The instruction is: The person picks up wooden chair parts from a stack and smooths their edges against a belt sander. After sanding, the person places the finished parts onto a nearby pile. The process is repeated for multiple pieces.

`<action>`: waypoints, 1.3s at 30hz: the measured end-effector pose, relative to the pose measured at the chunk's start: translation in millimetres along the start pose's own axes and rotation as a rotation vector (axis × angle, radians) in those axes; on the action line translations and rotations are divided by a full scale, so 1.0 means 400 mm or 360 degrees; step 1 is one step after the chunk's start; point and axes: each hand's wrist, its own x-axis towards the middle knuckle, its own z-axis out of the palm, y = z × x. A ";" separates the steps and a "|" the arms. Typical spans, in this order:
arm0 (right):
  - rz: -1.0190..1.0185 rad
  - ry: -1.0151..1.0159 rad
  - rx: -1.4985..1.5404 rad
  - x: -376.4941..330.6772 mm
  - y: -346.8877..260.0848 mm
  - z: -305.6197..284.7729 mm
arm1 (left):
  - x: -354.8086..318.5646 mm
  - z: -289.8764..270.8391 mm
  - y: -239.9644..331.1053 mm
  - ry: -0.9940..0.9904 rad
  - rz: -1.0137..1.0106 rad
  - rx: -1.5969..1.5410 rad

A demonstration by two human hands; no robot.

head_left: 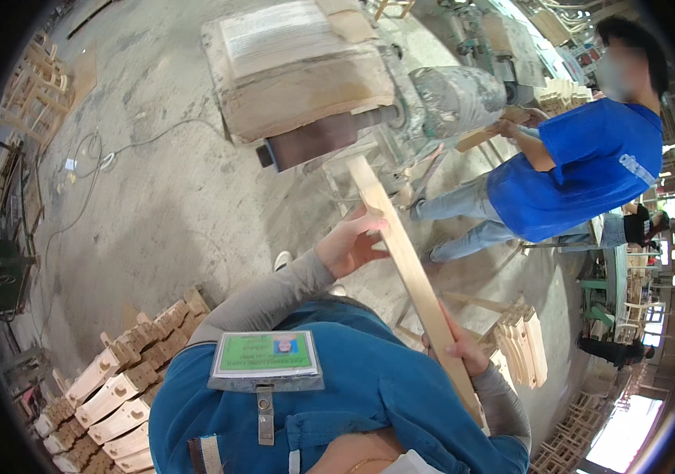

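Observation:
A long pale wooden bar (410, 272) slants across in front of my body, its far end close to the sander's dark roller (318, 142). I cannot tell whether the bar touches the roller. My left hand (349, 243) grips the bar near that far end, thumb and fingers at its left side. Lower down, my right hand (466, 347) is closed around the bar from the right, with some fingers hidden behind it. The bar's near end lies against my right forearm.
The sanding machine (306, 87) stands ahead, with papers on top. A co-worker in a blue shirt (598, 170) holds wood at the right. Stacked wooden parts (120, 403) lie at lower left, more pieces (521, 347) at right. A cable (156, 144) crosses the floor at left.

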 end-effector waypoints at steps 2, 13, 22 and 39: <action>-0.0049 0.0003 -0.0177 -0.037 0.053 -0.050 | -0.001 0.013 -0.011 -0.0057 -0.0039 -0.0229; -0.0152 -0.0037 -0.0313 -0.111 0.133 -0.158 | 0.036 0.081 -0.050 0.0066 0.0195 -0.0100; -0.0240 -0.0151 -0.0751 -0.050 0.055 -0.125 | 0.018 -0.032 -0.052 -0.0041 0.0241 0.0021; -0.0249 0.0018 -0.1275 0.260 -0.134 -0.003 | 0.160 -0.295 0.057 0.0146 0.0257 -0.0373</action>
